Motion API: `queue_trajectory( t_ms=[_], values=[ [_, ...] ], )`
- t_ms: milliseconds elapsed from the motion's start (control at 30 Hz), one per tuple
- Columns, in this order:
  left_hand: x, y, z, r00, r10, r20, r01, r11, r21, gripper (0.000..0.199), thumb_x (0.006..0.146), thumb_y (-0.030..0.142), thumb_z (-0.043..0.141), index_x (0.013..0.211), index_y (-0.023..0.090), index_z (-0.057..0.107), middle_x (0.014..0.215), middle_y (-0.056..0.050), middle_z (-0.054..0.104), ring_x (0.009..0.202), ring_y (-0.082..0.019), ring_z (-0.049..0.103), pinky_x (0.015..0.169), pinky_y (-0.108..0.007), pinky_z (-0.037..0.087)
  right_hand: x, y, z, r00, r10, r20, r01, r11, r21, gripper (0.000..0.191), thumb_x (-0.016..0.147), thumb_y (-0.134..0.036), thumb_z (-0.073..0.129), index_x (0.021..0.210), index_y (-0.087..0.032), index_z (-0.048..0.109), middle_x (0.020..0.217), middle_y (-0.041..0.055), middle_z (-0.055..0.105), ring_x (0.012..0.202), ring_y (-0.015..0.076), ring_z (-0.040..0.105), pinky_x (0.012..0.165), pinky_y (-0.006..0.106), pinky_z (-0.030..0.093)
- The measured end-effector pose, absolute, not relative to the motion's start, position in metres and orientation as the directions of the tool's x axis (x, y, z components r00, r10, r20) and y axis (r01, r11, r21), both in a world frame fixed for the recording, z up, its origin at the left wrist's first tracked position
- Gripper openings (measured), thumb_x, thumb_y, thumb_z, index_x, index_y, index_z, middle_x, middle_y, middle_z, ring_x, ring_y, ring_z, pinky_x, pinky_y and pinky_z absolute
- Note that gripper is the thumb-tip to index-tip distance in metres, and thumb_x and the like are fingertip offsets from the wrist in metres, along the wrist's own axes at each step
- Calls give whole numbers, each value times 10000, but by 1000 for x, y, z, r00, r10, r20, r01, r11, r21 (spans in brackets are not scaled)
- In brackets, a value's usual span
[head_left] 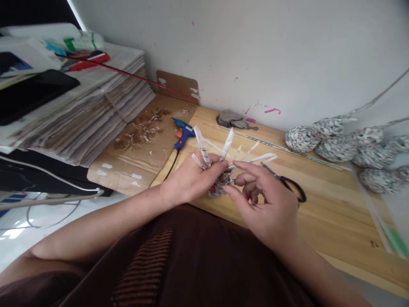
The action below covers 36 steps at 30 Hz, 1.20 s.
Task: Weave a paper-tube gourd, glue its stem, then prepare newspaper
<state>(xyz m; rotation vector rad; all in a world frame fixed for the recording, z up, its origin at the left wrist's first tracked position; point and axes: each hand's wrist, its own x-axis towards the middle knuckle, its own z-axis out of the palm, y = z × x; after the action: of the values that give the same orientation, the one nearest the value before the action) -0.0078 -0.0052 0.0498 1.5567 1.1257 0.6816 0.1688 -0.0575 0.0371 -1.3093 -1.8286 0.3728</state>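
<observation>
A small round weave of rolled newspaper strips (219, 186) sits between my hands just above the table's near edge, with several loose white strip ends (227, 144) fanning up and away from it. My left hand (191, 177) is closed round its left side, thumb laid across the top. At its right edge, my right hand (268, 198) grips with thumb and forefinger on either side; the other fingers are curled. Part of the weave is hidden behind the hands. Black-handled scissors (292, 187) lie behind my right hand, partly covered by it.
A blue glue gun (184, 133) lies by a cardboard sheet (159, 147) strewn with brown and white scraps. Tall stacked newspapers (118, 100) stand left, a phone (35, 96) on top. Several woven gourd-like pieces (338, 147), long strips (271, 143) and a grey cloth (234, 119) line the wall.
</observation>
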Motion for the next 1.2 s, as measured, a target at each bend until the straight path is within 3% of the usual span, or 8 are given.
queue_trajectory(
  t_ms=[67, 233, 433, 600, 767, 900, 1033, 1200],
  values=[
    [-8, -5, 50, 400, 908, -124, 310, -7, 951, 363, 971, 393, 502, 749, 156, 665, 644, -2, 646, 592, -132, 628, 552, -235, 487, 170, -58, 40, -107, 833, 543, 646, 473, -599, 473, 832, -223, 784, 1276, -246, 622, 866, -15, 722, 551, 84, 587, 519, 219, 512],
    [-9, -5, 50, 415, 901, -126, 287, 3, 958, 368, 977, 387, 499, 724, 163, 646, 630, 3, 643, 604, -135, 643, 576, -236, 508, 171, -52, 40, -269, 660, 702, 666, 653, -359, 230, 866, -124, 736, 1081, -200, 707, 915, 34, 769, 760, 140, 694, 777, 270, 575],
    [-9, -4, 48, 387, 912, -136, 285, 22, 958, 352, 963, 399, 518, 731, 169, 649, 625, 13, 628, 575, -134, 638, 551, -237, 512, 174, -46, 27, -457, 655, 601, 705, 679, -204, 87, 875, -165, 725, 956, -178, 755, 967, 73, 746, 867, 221, 657, 821, 362, 563],
    [-8, -2, 50, 385, 909, -162, 282, 51, 958, 351, 956, 413, 518, 737, 170, 647, 614, 13, 618, 578, -142, 643, 544, -241, 526, 176, -47, 24, -443, 624, 644, 707, 685, -178, 199, 884, -191, 722, 1077, -142, 716, 973, 100, 719, 892, 231, 642, 852, 373, 552],
    [-7, 0, 50, 379, 911, -164, 313, 41, 949, 361, 951, 427, 527, 740, 167, 660, 636, 2, 641, 610, -142, 650, 585, -243, 538, 176, -48, 23, -498, 697, 515, 723, 662, -197, 180, 948, -241, 646, 1092, -135, 668, 863, 68, 713, 800, 220, 654, 743, 354, 525],
    [-8, 2, 47, 381, 909, -170, 274, 65, 960, 351, 944, 434, 534, 753, 170, 664, 690, -8, 671, 604, -141, 646, 561, -241, 534, 178, -50, 18, -487, 667, 563, 712, 677, -186, 159, 948, -220, 646, 1090, -150, 655, 850, 62, 730, 780, 217, 665, 739, 354, 504],
    [-10, 3, 45, 377, 913, -154, 289, 42, 956, 343, 943, 433, 541, 764, 172, 672, 669, -5, 652, 603, -142, 642, 562, -241, 524, 177, -52, 17, -506, 727, 464, 736, 644, -208, 173, 980, -248, 595, 1121, -160, 640, 851, 60, 731, 758, 207, 670, 703, 343, 479],
    [-7, 1, 46, 419, 899, -129, 329, -18, 944, 361, 964, 416, 512, 753, 170, 670, 663, 0, 644, 627, -135, 631, 601, -241, 520, 172, -51, 19, -494, 790, 363, 790, 582, -190, 144, 975, -323, 601, 983, -179, 608, 777, 50, 731, 671, 200, 677, 607, 325, 431]
  ],
)
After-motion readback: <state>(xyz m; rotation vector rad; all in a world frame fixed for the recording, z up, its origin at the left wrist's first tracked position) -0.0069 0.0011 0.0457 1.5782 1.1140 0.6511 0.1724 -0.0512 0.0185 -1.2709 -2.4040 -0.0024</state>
